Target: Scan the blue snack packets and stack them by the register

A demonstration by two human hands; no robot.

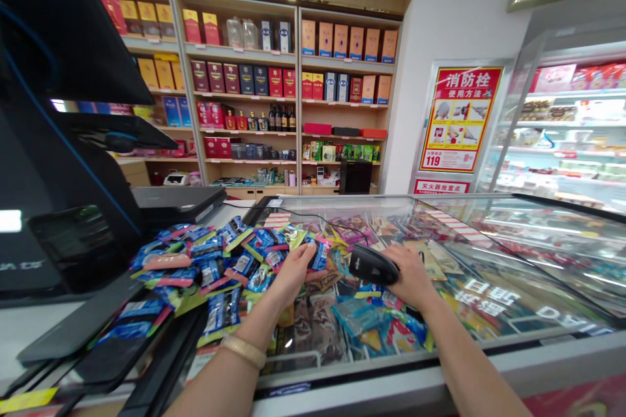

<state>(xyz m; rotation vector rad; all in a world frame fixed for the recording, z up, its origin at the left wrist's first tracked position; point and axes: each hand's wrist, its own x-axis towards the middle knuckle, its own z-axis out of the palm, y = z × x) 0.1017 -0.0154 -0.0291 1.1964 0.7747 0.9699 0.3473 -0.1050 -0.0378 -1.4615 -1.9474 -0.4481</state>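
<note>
My left hand (293, 272) pinches a small dark-blue snack packet (318, 255) by its edge, above a heap of blue foil snack packets (210, 260). That heap lies at the left end of a glass-topped chest freezer (493, 254). My right hand (411, 277) grips a black handheld barcode scanner (374, 265), its nose pointing left towards the held packet. The two are close but apart. Mixed colourful packets (357, 313) lie under both hands. A gold metal bracelet (243, 350) circles my left wrist.
Black checkout screens (63, 124) and a card terminal stand at the left, with a cash counter beyond. Shelves of boxed liquor (244, 78) fill the back wall. A red fire-hydrant poster (460, 118) and a lit refrigerated display case (562, 130) stand to the right.
</note>
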